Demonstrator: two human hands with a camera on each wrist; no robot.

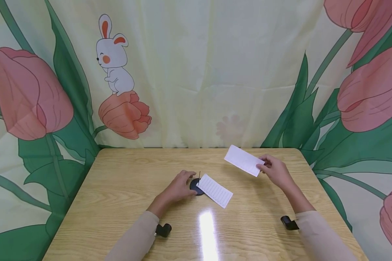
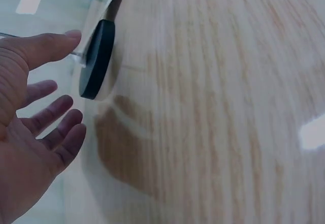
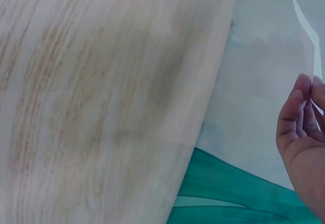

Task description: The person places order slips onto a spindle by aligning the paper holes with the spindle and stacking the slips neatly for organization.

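A bill spike with a round black base [image 1: 194, 185] stands on the wooden table, its thin metal spike [image 1: 199, 175] pointing up. One lined paper slip [image 1: 216, 192] is on the spike, low by the base, and slants off to the right. Around the left side of the base is my left hand [image 1: 179, 187], fingers spread and loosely bent. The left wrist view has the thumb close beside the edge of the base [image 2: 99, 59]. My right hand [image 1: 276, 172] pinches a white paper slip [image 1: 243, 160] by its right end, raised over the table's back right.
The wooden table [image 1: 117, 203] ends at the back against a curtain [image 1: 189, 72] printed with tulips and a rabbit. Black wrist cameras [image 1: 163, 230] sit at both sleeves. A bright light reflection lies on the table's front middle.
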